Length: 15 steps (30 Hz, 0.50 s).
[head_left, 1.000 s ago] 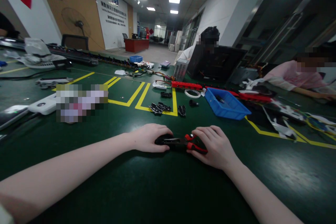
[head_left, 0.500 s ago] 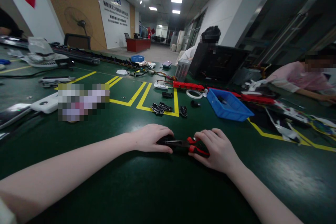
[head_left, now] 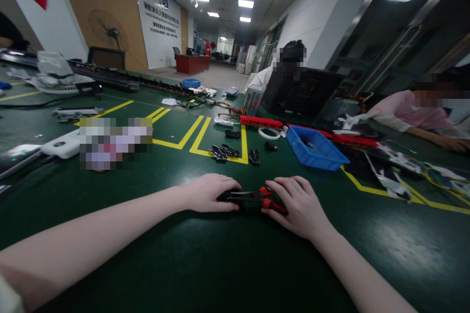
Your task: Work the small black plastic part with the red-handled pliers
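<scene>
My right hand (head_left: 293,205) is closed round the red and black handles of a pair of long-nose pliers (head_left: 253,196). The jaws point left and reach a small black plastic part (head_left: 224,196) that my left hand (head_left: 211,193) grips between thumb and fingers. Most of that part is covered by my left fingers, so its exact kind is hidden. Both hands are low over the green table (head_left: 235,254). Beyond them lie several black plastic pieces (head_left: 228,150) with shiny metal bits, and one more black piece (head_left: 254,156) to their right.
A blue bin (head_left: 316,149) with dark parts inside stands right of the black pieces. Near it lie a white ring (head_left: 269,133) and a red strip (head_left: 261,121). White devices (head_left: 64,143) lie at left. Two people sit across the table, near a black computer case (head_left: 303,90).
The pliers have shifted slightly left, their jaws a little closer to my left hand. My right hand has moved left with them. My left hand has barely moved.
</scene>
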Available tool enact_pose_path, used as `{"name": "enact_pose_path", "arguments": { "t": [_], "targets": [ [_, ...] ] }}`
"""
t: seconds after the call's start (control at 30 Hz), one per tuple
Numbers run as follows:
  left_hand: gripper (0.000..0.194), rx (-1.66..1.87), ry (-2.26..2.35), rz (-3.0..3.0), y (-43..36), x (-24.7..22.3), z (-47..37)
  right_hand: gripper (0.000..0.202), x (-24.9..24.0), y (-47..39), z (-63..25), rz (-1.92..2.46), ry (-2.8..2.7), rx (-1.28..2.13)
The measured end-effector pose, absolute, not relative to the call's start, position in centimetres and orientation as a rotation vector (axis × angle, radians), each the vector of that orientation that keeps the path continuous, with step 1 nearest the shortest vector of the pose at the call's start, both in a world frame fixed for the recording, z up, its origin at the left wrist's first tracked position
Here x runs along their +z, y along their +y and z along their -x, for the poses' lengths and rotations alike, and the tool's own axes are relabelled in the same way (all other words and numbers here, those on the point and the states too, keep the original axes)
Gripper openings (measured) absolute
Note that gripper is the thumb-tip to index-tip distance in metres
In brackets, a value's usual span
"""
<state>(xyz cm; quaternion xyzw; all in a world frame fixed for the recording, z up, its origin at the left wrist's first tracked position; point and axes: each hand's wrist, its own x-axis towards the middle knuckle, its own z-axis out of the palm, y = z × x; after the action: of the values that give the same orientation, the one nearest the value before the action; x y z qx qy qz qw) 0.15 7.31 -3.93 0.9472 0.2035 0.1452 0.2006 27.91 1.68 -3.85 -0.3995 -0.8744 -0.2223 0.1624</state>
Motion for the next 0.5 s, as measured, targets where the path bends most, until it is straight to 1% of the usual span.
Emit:
{"name": "enact_pose_path", "arguments": {
  "t": [0.2,0.3,0.5],
  "targets": [
    [0.037,0.413,0.546,-2.622,7.41,-4.14,-0.06,0.047,-4.32,1.84,-28.04,1.152,-2.443,-0.531],
    [0.041,0.414,0.532,-2.629,7.45,-4.24,-0.03,0.045,-4.49,1.99,-27.90,1.139,-2.432,-0.484],
    [0.047,0.410,0.533,-2.671,7.51,-4.40,0.03,0.044,-4.67,2.15,-27.75,1.134,-2.411,-0.496]
  ]
}}
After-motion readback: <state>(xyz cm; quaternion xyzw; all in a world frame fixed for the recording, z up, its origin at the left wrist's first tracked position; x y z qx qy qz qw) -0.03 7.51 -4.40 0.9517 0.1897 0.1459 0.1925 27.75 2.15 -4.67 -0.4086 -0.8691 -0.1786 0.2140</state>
